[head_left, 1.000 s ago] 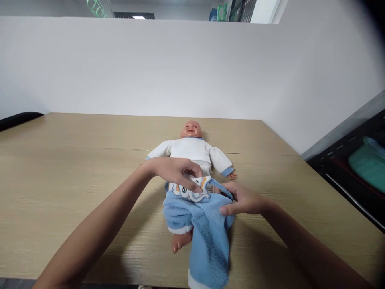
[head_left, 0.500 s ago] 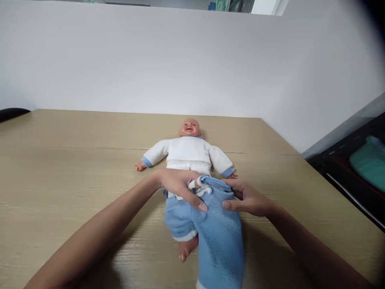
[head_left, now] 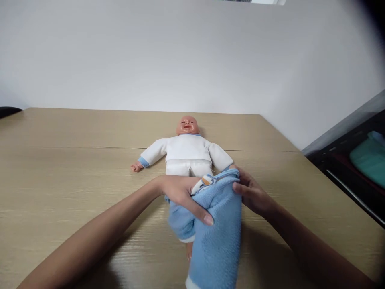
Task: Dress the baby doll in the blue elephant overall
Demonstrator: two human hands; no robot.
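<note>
A baby doll [head_left: 188,125] lies on its back, head toward the wall, in a white long-sleeved top [head_left: 188,148] with blue cuffs. Blue fleece trousers [head_left: 218,228] with white hems are partly on it; one foot shows below the leg on the left, while the leg on the right hangs toward me with no foot visible. My left hand [head_left: 183,196] grips the waistband's left part, thumb outside over the fabric and fingers hidden behind it. At the right edge of the waistband, my right hand [head_left: 251,190] pinches the cloth between thumb and fingers.
The doll lies on a light wooden table [head_left: 75,168] with a seam running across it. A white wall [head_left: 150,56] rises behind. On the right stands a black rack [head_left: 339,168] holding green cloth [head_left: 371,160]. A dark rounded object [head_left: 9,111] shows at the far left.
My right hand has drawn its side of the waistband up and to the right, uncovering more of the doll's white-clothed upper legs. The left hand keeps its hold. The view has tilted slightly down.
</note>
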